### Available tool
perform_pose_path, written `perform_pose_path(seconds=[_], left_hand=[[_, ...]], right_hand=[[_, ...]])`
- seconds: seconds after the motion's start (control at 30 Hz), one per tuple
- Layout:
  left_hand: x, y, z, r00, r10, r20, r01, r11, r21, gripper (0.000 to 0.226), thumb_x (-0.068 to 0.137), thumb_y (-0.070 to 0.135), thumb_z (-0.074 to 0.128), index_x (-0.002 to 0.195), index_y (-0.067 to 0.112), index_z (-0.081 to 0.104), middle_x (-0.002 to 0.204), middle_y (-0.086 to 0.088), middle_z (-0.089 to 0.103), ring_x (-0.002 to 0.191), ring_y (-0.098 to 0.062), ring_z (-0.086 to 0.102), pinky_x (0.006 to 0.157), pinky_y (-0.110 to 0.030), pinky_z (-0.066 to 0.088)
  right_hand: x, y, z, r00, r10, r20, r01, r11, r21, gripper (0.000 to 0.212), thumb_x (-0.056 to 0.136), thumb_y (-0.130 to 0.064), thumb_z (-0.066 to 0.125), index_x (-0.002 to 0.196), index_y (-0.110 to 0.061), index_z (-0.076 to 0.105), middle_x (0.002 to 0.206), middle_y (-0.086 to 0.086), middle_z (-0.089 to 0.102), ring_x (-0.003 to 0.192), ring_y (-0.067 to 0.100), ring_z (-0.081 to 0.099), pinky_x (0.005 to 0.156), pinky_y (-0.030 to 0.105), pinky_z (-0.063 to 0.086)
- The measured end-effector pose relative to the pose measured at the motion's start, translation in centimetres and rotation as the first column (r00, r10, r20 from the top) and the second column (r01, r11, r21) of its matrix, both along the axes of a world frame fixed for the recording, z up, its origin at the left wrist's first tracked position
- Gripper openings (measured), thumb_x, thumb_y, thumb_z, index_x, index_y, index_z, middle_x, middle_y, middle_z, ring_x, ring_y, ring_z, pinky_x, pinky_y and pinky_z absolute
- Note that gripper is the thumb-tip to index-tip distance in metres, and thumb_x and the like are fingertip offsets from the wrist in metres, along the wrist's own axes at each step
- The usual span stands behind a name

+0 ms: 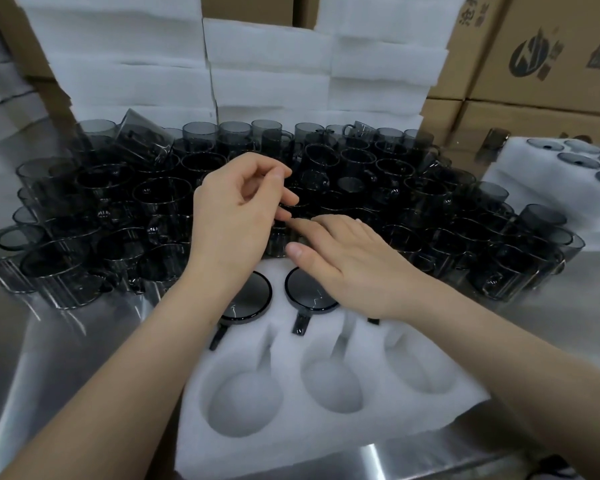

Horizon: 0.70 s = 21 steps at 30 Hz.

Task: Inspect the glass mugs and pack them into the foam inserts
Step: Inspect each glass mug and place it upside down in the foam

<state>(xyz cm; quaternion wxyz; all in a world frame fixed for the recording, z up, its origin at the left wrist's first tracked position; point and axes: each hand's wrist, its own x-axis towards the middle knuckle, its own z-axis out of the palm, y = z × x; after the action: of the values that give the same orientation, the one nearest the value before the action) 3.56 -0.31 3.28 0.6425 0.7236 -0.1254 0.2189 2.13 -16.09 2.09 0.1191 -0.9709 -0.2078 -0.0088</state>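
Smoky grey glass mugs (160, 199) crowded on steel counter (551, 306), left hand (236, 220) loosely curled above them, grasp unclear, right hand (350, 265) flat, released, just beyond two upturned mugs (250, 292) in white foam insert (378, 403).

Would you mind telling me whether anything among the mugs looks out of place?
Yes. At the back left, one tilted mug lies on top of the upright mugs, and a second mug perches askew right of centre at the back. No breakage shows.
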Motion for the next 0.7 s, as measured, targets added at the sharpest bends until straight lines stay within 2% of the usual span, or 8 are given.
perform_pose_path(seconds=[0.1,0.17,0.23,0.27,0.33,0.4,0.47,0.7], left_hand=[[0.1,0.0,0.0,1.000,-0.005,-0.019,0.005,1.000,-0.001,0.016,0.097,0.013,0.053,0.092,0.014,0.069,0.072,-0.001,0.072,0.063,-0.016,0.069,0.059,-0.019,0.050],[0.1,0.1,-0.1,1.000,-0.010,-0.022,0.010,1.000,-0.001,0.016,0.097,0.014,0.053,0.092,0.016,0.069,0.072,0.000,0.072,0.064,-0.017,0.070,0.058,-0.020,0.050],[0.0,0.1,-0.1,0.999,-0.023,-0.025,0.024,1.000,0.011,0.017,0.097,0.015,0.053,0.092,0.017,0.068,0.072,0.001,0.072,0.064,-0.017,0.070,0.058,-0.021,0.050],[-0.1,0.1,0.0,0.999,-0.030,-0.026,0.030,0.999,0.017,0.017,0.098,0.014,0.053,0.091,0.018,0.068,0.072,0.002,0.072,0.064,-0.017,0.069,0.058,-0.021,0.050],[-0.1,0.1,0.0,0.999,-0.035,-0.028,0.036,0.999,0.029,0.018,0.098,0.014,0.053,0.090,0.019,0.068,0.071,0.002,0.072,0.063,-0.017,0.069,0.057,-0.021,0.050],[-0.2,0.1,0.1,0.999,-0.038,-0.030,0.040,0.998,0.040,0.018,0.098,0.013,0.053,0.090,0.019,0.068,0.070,0.002,0.072,0.062,-0.017,0.068,0.058,-0.021,0.051],[-0.2,0.1,0.1,0.998,-0.047,-0.033,0.049,0.997,0.058,0.018,0.098,0.013,0.053,0.089,0.018,0.068,0.071,0.001,0.072,0.062,-0.017,0.069,0.058,-0.021,0.051],[-0.5,0.0,0.0,0.997,-0.075,-0.022,0.077,0.987,0.139,0.020,0.096,0.010,0.055,0.085,0.020,0.069,0.072,0.001,0.072,0.065,-0.015,0.069,0.061,-0.018,0.050]], right_hand=[[0.3,-0.1,0.5,0.999,0.028,0.043,-0.041,0.940,0.339,0.047,0.102,-0.046,0.031,0.136,-0.021,0.052,0.130,-0.001,0.058,0.122,0.008,0.046,0.106,0.033,0.033],[0.5,-0.6,1.1,0.985,-0.130,0.113,0.029,0.773,0.634,0.028,0.100,-0.028,0.045,0.112,-0.021,0.069,0.107,-0.006,0.069,0.101,0.005,0.057,0.095,0.028,0.042],[1.2,-1.7,2.2,0.911,-0.372,0.177,0.114,0.641,0.759,0.024,0.094,-0.020,0.049,0.097,-0.026,0.072,0.092,-0.008,0.072,0.087,0.009,0.061,0.088,0.030,0.046],[1.8,-2.5,2.9,0.852,-0.472,0.226,0.169,0.658,0.734,0.023,0.091,-0.020,0.050,0.097,-0.026,0.072,0.092,-0.007,0.071,0.087,0.011,0.061,0.088,0.032,0.047],[3.2,-4.2,4.3,0.749,-0.591,0.299,0.403,0.765,0.502,0.032,0.087,-0.027,0.054,0.115,-0.024,0.068,0.114,0.003,0.067,0.109,0.024,0.055,0.099,0.039,0.041],[4.3,-5.7,5.2,0.729,-0.643,0.234,0.617,0.766,0.184,0.052,0.086,-0.039,0.058,0.135,-0.025,0.052,0.135,0.012,0.054,0.126,0.038,0.040,0.104,0.047,0.030],[4.7,-6.4,5.3,0.755,-0.641,0.138,0.649,0.761,-0.012,0.064,0.085,-0.046,0.061,0.143,-0.027,0.041,0.139,0.014,0.048,0.131,0.039,0.034,0.104,0.049,0.026],[5.3,-7.6,4.9,0.831,-0.552,0.071,0.550,0.834,0.045,0.068,0.086,-0.016,0.066,0.146,-0.026,0.036,0.135,0.016,0.052,0.130,0.039,0.032,0.093,0.043,0.034]])
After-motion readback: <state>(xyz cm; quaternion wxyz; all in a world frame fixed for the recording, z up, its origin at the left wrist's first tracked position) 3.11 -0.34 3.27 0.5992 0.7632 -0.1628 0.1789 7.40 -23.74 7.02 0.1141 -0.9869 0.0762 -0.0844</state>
